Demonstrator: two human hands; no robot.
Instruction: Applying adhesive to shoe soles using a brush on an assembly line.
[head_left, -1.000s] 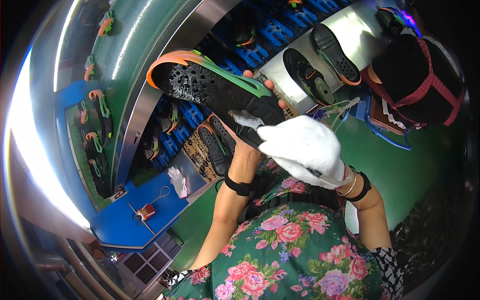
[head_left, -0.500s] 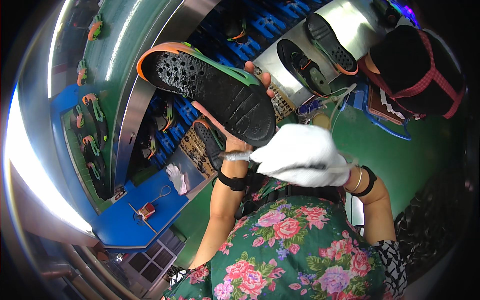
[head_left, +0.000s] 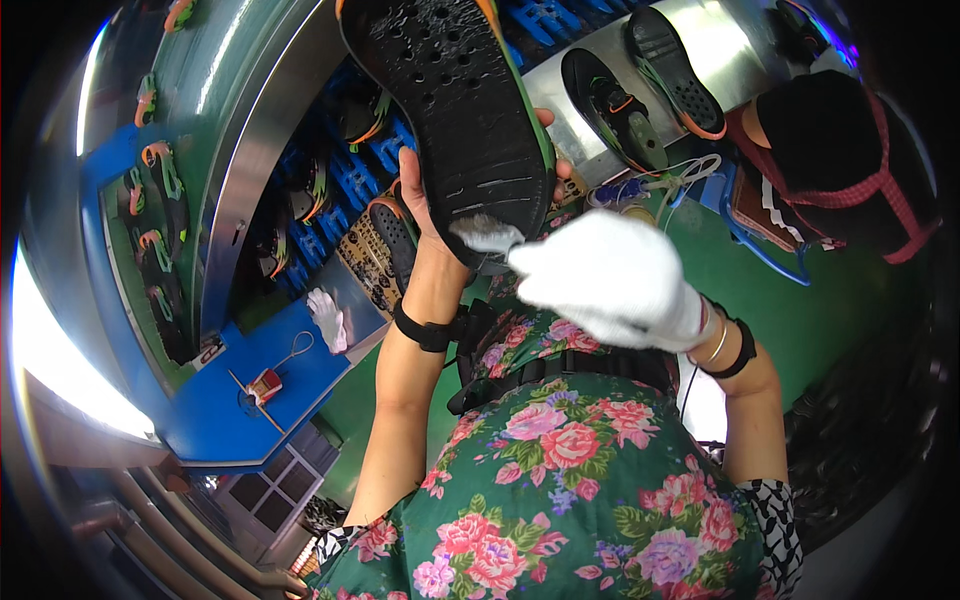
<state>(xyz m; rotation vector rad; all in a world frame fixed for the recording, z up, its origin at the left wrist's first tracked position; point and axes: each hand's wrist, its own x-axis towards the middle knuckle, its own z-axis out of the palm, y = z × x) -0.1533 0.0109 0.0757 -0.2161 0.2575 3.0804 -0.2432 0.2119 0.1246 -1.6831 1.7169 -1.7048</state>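
Note:
A black shoe sole (head_left: 480,145) with an orange and green rim is held up in front of me. Its holed end points away, and its surface looks glossy and wet. My bare left hand (head_left: 426,212) grips it from below, thumb on one edge and fingertips showing past the other. My right hand (head_left: 610,283), in a white glove, is closed round a brush whose handle is mostly hidden. The pale bristles of the brush (head_left: 485,235) press on the sole's near end.
On the metal bench (head_left: 590,165) lie a shoe upper (head_left: 608,105) and another sole (head_left: 678,72). A person (head_left: 825,140) sits at the right. A white glove (head_left: 328,318) and a small red container (head_left: 264,386) rest on the blue table (head_left: 215,415). Shoes (head_left: 165,180) line the green conveyor at left.
The sole has come closer and turned more upright. The brush, apart from the sole's face before, now touches its near end. My right hand has moved slightly up.

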